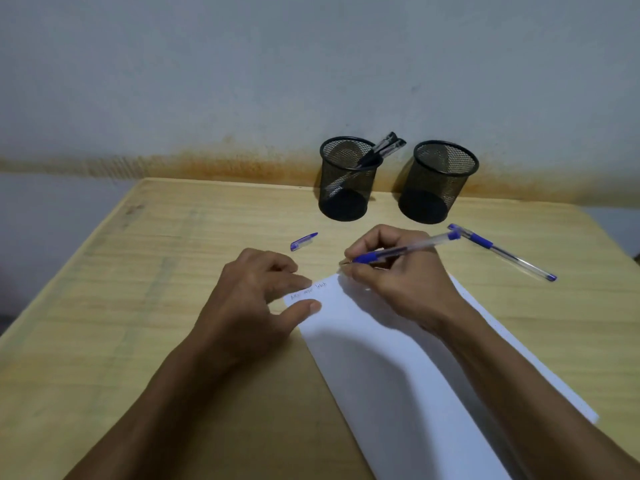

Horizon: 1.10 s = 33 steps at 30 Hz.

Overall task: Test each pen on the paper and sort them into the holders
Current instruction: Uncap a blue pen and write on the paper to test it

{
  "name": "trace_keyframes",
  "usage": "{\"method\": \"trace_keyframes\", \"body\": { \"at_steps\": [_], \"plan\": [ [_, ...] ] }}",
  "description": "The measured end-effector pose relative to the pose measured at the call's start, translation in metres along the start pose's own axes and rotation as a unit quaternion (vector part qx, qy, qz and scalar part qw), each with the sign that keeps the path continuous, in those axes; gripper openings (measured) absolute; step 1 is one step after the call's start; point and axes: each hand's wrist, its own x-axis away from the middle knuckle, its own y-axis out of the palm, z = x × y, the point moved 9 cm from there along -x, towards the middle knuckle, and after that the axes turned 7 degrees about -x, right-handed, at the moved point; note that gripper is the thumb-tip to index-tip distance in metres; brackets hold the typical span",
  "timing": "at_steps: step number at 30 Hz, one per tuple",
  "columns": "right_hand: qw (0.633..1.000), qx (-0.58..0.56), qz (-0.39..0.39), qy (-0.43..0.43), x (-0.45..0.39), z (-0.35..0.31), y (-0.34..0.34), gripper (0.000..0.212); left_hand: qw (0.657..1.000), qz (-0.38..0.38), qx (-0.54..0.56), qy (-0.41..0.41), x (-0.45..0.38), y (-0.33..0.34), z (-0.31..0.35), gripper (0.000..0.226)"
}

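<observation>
My right hand (398, 275) grips an uncapped blue pen (412, 248), its tip at the top right corner of the white paper (391, 368). A few scribbles run along the paper's top edge. My left hand (256, 299) presses the paper's top left corner with finger and thumb. A blue pen cap (304, 241) lies on the table beyond my left hand. A capped blue pen (502, 251) lies to the right. Two black mesh holders stand at the back: the left holder (348, 180) has black pens (381, 148) in it, the right holder (438, 183) looks empty.
The wooden table (138, 289) meets a stained wall behind the holders. Its left edge runs diagonally toward me, and its far right corner lies just beyond the capped pen.
</observation>
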Motion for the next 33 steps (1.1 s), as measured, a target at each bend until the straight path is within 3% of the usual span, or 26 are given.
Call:
{"method": "trace_keyframes", "body": {
  "at_steps": [6, 11, 33],
  "plan": [
    [0.999, -0.023, 0.017, 0.020, -0.005, 0.019, 0.011, 0.013, 0.997, 0.045, 0.000, 0.066, 0.001, -0.002, 0.007, 0.040],
    [1.000, 0.004, -0.006, 0.007, -0.014, 0.028, 0.017, 0.013, 0.996, 0.026, -0.023, 0.076, -0.005, 0.000, 0.008, 0.043],
    [0.999, 0.017, -0.003, -0.032, -0.016, 0.025, 0.017, 0.015, 0.997, 0.038, 0.025, 0.058, -0.010, -0.001, 0.006, 0.040]
  ]
}}
